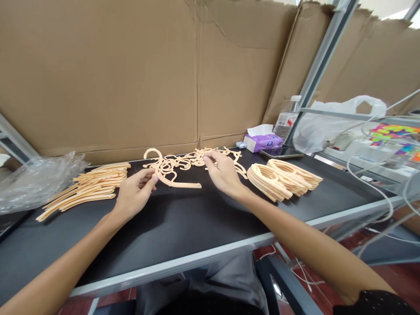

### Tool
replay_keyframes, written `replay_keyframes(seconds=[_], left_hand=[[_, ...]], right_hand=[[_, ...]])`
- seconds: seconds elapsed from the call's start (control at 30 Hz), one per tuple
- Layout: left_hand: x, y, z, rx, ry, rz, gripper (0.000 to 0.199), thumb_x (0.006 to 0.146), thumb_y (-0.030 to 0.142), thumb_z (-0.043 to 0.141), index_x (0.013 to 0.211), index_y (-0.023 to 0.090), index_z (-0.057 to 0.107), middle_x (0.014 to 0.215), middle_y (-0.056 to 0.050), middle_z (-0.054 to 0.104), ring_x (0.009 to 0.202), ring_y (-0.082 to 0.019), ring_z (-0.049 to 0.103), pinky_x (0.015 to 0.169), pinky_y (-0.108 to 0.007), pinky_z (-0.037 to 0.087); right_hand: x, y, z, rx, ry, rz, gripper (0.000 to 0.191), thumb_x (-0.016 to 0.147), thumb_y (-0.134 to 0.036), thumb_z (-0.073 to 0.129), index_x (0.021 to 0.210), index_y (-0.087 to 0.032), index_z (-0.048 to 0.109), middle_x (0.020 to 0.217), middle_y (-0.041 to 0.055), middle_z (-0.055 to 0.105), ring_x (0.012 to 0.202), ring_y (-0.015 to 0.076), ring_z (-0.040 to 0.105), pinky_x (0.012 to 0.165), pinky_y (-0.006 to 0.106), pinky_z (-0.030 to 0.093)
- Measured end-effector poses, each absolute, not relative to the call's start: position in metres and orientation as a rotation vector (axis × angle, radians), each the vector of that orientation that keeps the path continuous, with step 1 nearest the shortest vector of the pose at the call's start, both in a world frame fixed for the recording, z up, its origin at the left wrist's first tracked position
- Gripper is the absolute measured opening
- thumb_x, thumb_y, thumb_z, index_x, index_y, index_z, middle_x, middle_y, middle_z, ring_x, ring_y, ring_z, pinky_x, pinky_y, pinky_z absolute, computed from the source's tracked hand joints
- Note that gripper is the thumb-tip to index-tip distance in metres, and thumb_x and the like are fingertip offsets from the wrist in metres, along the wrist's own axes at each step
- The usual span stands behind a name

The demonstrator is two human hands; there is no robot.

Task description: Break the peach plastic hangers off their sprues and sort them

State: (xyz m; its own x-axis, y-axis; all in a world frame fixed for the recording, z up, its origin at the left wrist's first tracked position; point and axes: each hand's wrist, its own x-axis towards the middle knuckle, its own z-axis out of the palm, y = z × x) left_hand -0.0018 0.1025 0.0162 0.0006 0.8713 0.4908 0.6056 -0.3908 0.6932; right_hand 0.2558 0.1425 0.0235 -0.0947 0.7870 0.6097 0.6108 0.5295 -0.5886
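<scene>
Pinched between thumb and fingers of my left hand is a cream plastic hanger piece, with a hook at the top and one curved arm pointing right. My right hand has its fingers drawn together over the right part of a loose pile of small cream hook pieces; what its fingertips hold, if anything, is hard to make out. Long curved cream strips lie stacked left of my left hand. Right of my right hand, flat cream pieces with round openings are stacked in overlapping rows.
A black table has a metal front edge. Crumpled clear plastic lies at the left. At the back right are a purple tissue pack, a phone and a bottle. Cardboard stands behind; white cables hang at the right.
</scene>
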Motion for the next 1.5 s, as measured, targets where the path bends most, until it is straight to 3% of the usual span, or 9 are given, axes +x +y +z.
replay_keyframes(seconds=[0.13, 0.37, 0.67, 0.9, 1.03, 1.23, 1.4, 1.5], left_hand=[[0.001, 0.100, 0.014, 2.003, 1.517, 1.302, 0.042, 0.082, 0.047, 0.061, 0.105, 0.012, 0.068, 0.086, -0.009, 0.074, 0.062, -0.017, 0.068, 0.060, -0.031, 0.060], [0.005, 0.097, 0.012, 2.065, 1.448, 1.259, 0.040, 0.082, 0.049, 0.062, 0.100, 0.014, 0.070, 0.083, -0.008, 0.075, 0.063, -0.018, 0.069, 0.062, -0.031, 0.060], [0.005, 0.096, 0.012, 2.063, 1.436, 1.279, 0.037, 0.082, 0.047, 0.063, 0.099, 0.015, 0.070, 0.082, -0.007, 0.075, 0.062, -0.018, 0.069, 0.063, -0.031, 0.061], [0.006, 0.097, 0.012, 2.071, 1.442, 1.264, 0.039, 0.082, 0.049, 0.063, 0.100, 0.015, 0.070, 0.083, -0.007, 0.075, 0.063, -0.018, 0.069, 0.064, -0.031, 0.060], [0.006, 0.097, 0.012, 2.071, 1.446, 1.257, 0.039, 0.082, 0.048, 0.062, 0.100, 0.015, 0.070, 0.083, -0.007, 0.075, 0.064, -0.019, 0.070, 0.064, -0.031, 0.060], [0.005, 0.097, 0.012, 2.082, 1.446, 1.254, 0.038, 0.082, 0.049, 0.062, 0.099, 0.016, 0.070, 0.081, -0.006, 0.074, 0.063, -0.018, 0.069, 0.063, -0.031, 0.060], [0.005, 0.098, 0.012, 2.083, 1.460, 1.257, 0.039, 0.082, 0.049, 0.063, 0.099, 0.016, 0.070, 0.082, -0.007, 0.075, 0.064, -0.019, 0.070, 0.064, -0.031, 0.060], [0.005, 0.098, 0.012, 2.085, 1.461, 1.247, 0.038, 0.082, 0.048, 0.062, 0.100, 0.015, 0.070, 0.082, -0.007, 0.075, 0.064, -0.019, 0.070, 0.065, -0.031, 0.061]], right_hand=[[0.268, 0.141, 0.035, -1.432, -1.981, -0.003, 0.032, 0.094, -0.022, 0.039, 0.104, -0.016, 0.070, 0.098, 0.0115, 0.073, 0.093, 0.0263, 0.064, 0.083, 0.036, 0.041], [0.271, 0.148, 0.021, -1.605, -2.344, -0.314, 0.035, 0.083, -0.005, 0.042, 0.100, -0.010, 0.072, 0.098, 0.0204, 0.071, 0.109, 0.0344, 0.057, 0.088, 0.043, 0.038], [0.268, 0.156, 0.015, -1.277, -2.232, 0.197, 0.042, 0.081, 0.000, 0.042, 0.100, -0.018, 0.074, 0.103, 0.0064, 0.074, 0.103, 0.0201, 0.062, 0.091, 0.032, 0.043], [0.271, 0.152, 0.013, -1.541, -2.365, -0.279, 0.033, 0.090, -0.013, 0.043, 0.104, -0.010, 0.072, 0.113, 0.0195, 0.067, 0.112, 0.0341, 0.052, 0.095, 0.047, 0.036], [0.274, 0.156, 0.008, -1.541, -2.396, -0.296, 0.029, 0.093, -0.018, 0.043, 0.096, -0.015, 0.072, 0.117, 0.0184, 0.060, 0.111, 0.0323, 0.050, 0.094, 0.045, 0.036], [0.274, 0.161, 0.004, -1.496, -2.387, -0.257, 0.027, 0.095, -0.016, 0.039, 0.103, -0.017, 0.065, 0.113, 0.0149, 0.058, 0.108, 0.0287, 0.048, 0.092, 0.043, 0.035], [0.271, 0.161, 0.003, -1.423, -2.389, -0.146, 0.028, 0.098, -0.033, 0.044, 0.099, -0.018, 0.068, 0.112, 0.0131, 0.058, 0.110, 0.0287, 0.046, 0.095, 0.046, 0.034], [0.270, 0.161, 0.003, -1.406, -2.395, -0.094, 0.024, 0.095, -0.034, 0.051, 0.093, -0.018, 0.068, 0.112, 0.0121, 0.058, 0.111, 0.0278, 0.046, 0.095, 0.045, 0.034]])
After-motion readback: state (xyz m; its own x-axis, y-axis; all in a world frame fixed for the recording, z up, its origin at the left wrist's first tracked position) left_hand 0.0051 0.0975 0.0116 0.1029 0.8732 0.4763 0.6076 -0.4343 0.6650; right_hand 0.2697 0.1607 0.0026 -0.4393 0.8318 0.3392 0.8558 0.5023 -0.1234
